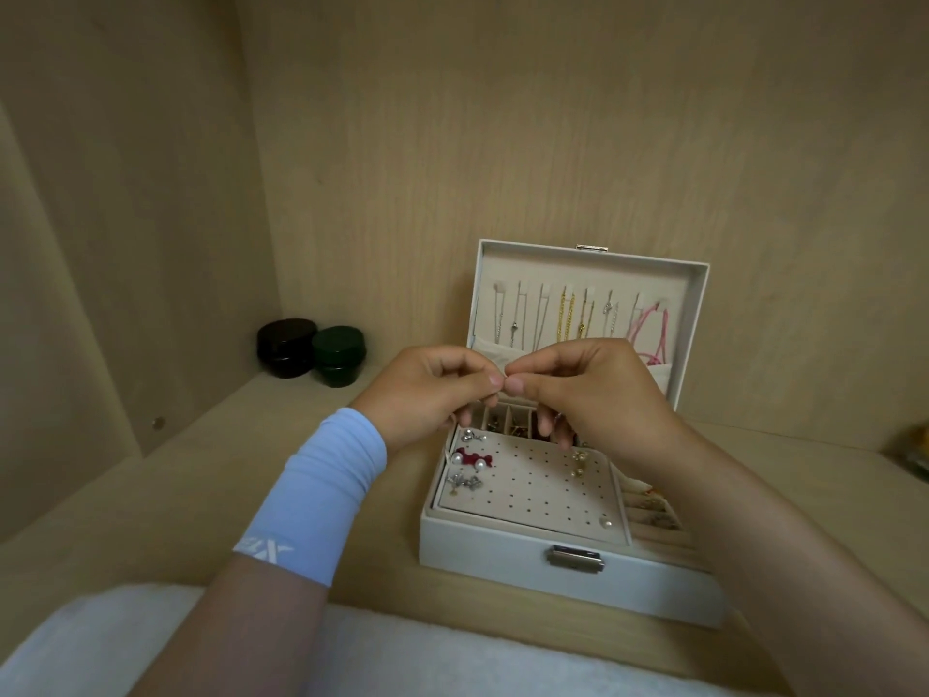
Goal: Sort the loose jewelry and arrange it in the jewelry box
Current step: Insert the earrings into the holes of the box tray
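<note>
L hand (pixel 435 389) & R hand (pixel 590 389) are held w/ fingers curled, thumb/forefinger tips met; whether anything is pinched cannot be told. Below them, the white rectangular jewelry box (pixel 502 550) is seen open, w/ beige perforated panel (pixel 538 490) & round pearl studs (pixel 468 461). Behind them, thin chains (pixel 565 314) are hung in the lid (pixel 698 304). Two dark round jars (pixel 311 352) are set left of L hand.

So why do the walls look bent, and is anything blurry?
Head view: the wide-angle lens bows the wooden walls toward the edges; head view: soft light, no glare; head view: the jewelry box is sharp, the right-edge yellow thing blurred.
</note>
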`<state>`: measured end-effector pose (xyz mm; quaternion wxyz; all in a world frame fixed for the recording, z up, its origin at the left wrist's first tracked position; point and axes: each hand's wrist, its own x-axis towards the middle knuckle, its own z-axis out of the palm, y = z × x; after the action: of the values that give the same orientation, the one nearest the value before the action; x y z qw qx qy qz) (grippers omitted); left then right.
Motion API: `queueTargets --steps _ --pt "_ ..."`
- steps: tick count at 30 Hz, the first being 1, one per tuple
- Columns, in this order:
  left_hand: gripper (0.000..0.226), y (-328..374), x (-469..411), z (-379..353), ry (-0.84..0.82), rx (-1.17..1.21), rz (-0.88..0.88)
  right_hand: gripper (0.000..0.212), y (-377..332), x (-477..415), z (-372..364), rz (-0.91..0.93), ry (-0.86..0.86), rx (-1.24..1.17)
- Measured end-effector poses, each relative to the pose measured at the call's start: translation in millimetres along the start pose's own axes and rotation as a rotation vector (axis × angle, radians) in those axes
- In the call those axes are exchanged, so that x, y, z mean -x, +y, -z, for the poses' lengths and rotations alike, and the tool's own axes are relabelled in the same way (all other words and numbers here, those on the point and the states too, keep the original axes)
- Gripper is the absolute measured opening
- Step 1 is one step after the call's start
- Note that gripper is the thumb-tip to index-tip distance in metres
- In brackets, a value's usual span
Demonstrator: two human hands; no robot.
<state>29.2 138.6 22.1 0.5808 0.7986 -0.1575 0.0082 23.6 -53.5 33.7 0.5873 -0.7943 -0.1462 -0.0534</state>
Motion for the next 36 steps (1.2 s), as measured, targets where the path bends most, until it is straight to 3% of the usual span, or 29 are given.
queueTargets --steps 2,7,14,25,30,36 --pt "0.008 -3.1 0.2 0.6 0.002 -0.055 -0.020 0.006 4.7 -1.1 -0.2 0.030 0.034 0.075" --pt "0.005 -14.0 -0.8 4.6 0.053 -0.177 -0.006 0.013 18.7 -0.6 -5.8 0.196 -0.019 0.604" --pt "0.007 -16.5 -2.3 4.8 0.068 -0.199 -0.012 0.015 17.8 -3.7 -16.1 0.319 -0.138 0.858" --pt "0.006 -18.7 -4.5 5.3 0.066 -0.216 -0.026 0.014 17.0 -3.2 -18.2 0.368 -0.204 0.942" --pt "0.006 -17.5 -3.8 5.1 0.088 -0.160 -0.019 0.012 12.2 -8.2 -10.3 0.244 -0.322 0.926" --pt "0.013 -6.0 1.8 3.4 0.050 -0.036 -0.017 0.010 -1.1 -7.8 5.5 0.219 -0.065 0.588"
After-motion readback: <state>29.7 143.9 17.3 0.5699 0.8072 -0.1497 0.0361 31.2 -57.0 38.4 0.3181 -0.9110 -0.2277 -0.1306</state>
